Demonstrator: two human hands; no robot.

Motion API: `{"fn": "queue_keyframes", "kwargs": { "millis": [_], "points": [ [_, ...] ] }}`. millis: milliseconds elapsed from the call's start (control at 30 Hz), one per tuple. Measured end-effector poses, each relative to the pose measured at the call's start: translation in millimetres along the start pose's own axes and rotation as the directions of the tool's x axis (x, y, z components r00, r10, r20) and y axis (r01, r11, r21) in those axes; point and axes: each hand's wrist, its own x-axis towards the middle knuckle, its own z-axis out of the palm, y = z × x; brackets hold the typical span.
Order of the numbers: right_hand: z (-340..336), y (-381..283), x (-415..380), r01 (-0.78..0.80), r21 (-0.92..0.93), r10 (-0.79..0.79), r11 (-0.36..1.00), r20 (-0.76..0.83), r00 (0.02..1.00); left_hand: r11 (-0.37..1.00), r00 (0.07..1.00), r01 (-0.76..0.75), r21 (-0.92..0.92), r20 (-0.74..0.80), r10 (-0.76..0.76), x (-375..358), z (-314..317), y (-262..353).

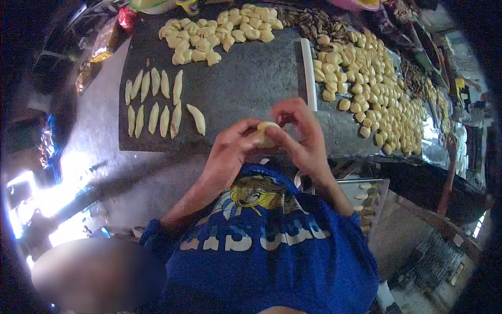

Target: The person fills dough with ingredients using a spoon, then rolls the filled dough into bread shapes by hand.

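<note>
Head view, centre: left hand (230, 142) and right hand (312, 140), fingers clamped on dough (267, 127); shaping, I judge; next wants even pressure.

Dough (268, 126) partly hidden by right hand (302, 137), pink bowl (366, 4) cut off, dark heap (315, 24) blurred, possibly strips

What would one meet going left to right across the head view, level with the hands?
Rows of dough rolls, a lone slanted roll, left hand, held dough, right hand, dough balls.
</note>
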Motion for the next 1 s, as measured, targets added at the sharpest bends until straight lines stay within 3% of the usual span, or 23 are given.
{"fn": "queue_keyframes", "kwargs": {
  "millis": [67,167,233,267,300,367,467,567,667,767,867,967,1000],
  "points": [
    [-2,8,-5,-0.033,0.015,0.032,0.999,0.067,0.997,0.942,0.993,-0.006,0.334,-0.107,0.044,1,1,-10],
    [9,28,-18,-0.019,0.053,0.024,0.998,-0.088,0.996,0.978,0.990,0.025,0.205,-0.144,0.005,5,-3,-21],
    [18,17,-30,-0.222,0.291,0.260,0.931,-0.097,0.961,0.955,0.989,-0.008,0.295,-0.141,0.052,7,-6,-23],
    [18,16,-33,-0.299,0.305,0.336,0.904,-0.076,0.939,0.941,0.987,-0.025,0.338,-0.138,0.076,8,-8,-24],
    [17,15,-37,-0.374,0.317,0.411,0.871,-0.054,0.910,0.947,0.989,0.009,0.322,-0.145,0.040,8,-12,-25],
    [4,25,-47,-0.483,0.134,0.489,0.865,-0.020,0.872,0.955,0.988,0.075,0.288,-0.152,-0.032,9,-18,-27],
    [-2,40,-49,-0.439,0.086,0.443,0.895,-0.034,0.896,0.990,0.994,0.082,0.111,-0.075,-0.074,9,-19,-25],
    [-3,51,-50,-0.335,0.192,0.345,0.922,-0.016,0.939,0.992,0.995,0.056,0.116,-0.088,-0.046,9,-29,-32],
    [-10,55,-51,-0.463,0.156,0.472,0.873,-0.025,0.881,0.900,0.984,0.108,0.422,-0.176,-0.036,17,-39,-32],
    [-9,63,-53,-0.531,0.162,0.546,0.832,-0.060,0.836,0.859,0.971,0.137,0.494,-0.238,-0.019,19,-40,-33],
    [-1,84,-60,-0.453,0.226,0.476,0.862,-0.056,0.878,0.962,0.989,0.054,0.268,-0.148,-0.014,24,-59,-56],
    [-11,85,-57,-0.546,0.267,0.564,0.795,0.007,0.826,0.970,0.966,0.121,0.212,-0.249,-0.067,20,-54,-51],
    [-9,85,-56,-0.492,0.280,0.520,0.825,-0.031,0.854,0.974,0.965,0.087,0.210,-0.261,-0.030,19,-53,-52]
  ]
}}
